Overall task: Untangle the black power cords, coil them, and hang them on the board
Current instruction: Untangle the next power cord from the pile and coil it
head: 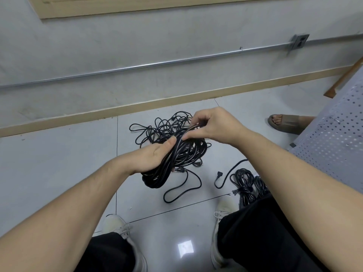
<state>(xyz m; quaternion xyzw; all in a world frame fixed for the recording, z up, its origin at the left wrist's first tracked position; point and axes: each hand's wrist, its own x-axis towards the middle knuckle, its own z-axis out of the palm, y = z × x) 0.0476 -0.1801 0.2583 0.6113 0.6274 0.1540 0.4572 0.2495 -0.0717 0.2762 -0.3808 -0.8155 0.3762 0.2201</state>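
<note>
Gripping a thick glossy coil point(172, 160) of black cord, the left hand point(151, 156) wraps round its loops while the right hand point(212, 126) pinches one strand at 12 o'clock. Behind them lies a tangled pile point(157, 128) — loose thin loops on smooth grey tile. Two bound bundles point(245, 185) sit at 4 o'clock beside a perforated board point(334, 138).

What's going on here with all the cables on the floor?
A person is coiling black power cords. The left hand grips a thick coil of black cord; the right hand pinches a strand at its top. A tangled pile of black cords lies on the grey tiled floor behind, and finished tied black bundles sit beside the right shoe.
</note>
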